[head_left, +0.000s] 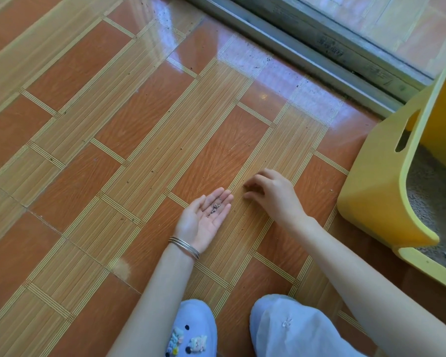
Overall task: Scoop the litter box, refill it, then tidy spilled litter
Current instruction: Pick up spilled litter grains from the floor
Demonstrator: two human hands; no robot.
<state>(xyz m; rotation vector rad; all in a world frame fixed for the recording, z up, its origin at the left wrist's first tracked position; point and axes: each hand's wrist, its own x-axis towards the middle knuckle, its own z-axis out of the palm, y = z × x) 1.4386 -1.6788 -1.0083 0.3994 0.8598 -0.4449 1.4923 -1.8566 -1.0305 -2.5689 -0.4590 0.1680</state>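
Over floor tiles point(139, 124), the left hand point(204, 217), grip wide, is cradling litter grains point(215, 208) while the right hand point(276, 194), grip narrow, is curling at specks point(244, 187), hold unclear.

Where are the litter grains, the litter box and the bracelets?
litter grains point(214, 209): head view, middle of the pile.
litter box point(371, 189): head view, yellow outer wall.
bracelets point(184, 247): head view, bands at wrist.

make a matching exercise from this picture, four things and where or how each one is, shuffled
1 left hand
2 right hand
3 yellow plastic litter box
4 thin silver bangles

a at the right edge of the view
b palm up, small grey litter grains on it
c round the left wrist
d fingers curled, tips down at the tiled floor

Pairs: 1-b, 2-d, 3-a, 4-c
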